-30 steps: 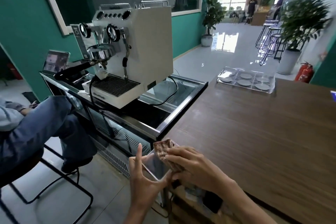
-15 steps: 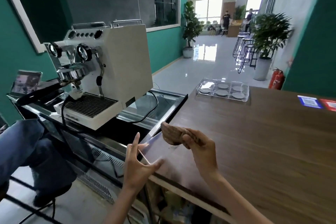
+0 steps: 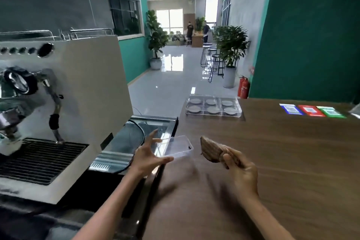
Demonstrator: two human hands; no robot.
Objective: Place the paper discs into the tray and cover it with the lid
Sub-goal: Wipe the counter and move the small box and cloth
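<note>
Clear thin plastic lid [image 3: 175, 147], rectangular, was pinched at its near edge by the left hand [image 3: 148, 157]. Right hand [image 3: 240, 169] gripped a brown ribbed stack of paper discs [image 3: 211, 150]. Clear six-compartment tray [image 3: 213, 105] sat far across the wood-grain table [image 3: 282, 161].

2 hands [image 3: 150, 157], 1 lid [image 3: 175, 147], 1 tray [image 3: 213, 114], 6 discs [image 3: 195, 108]

Left hand [image 3: 149, 157] holds lid [image 3: 175, 147]; right hand [image 3: 240, 169] holds discs [image 3: 211, 150].
</note>
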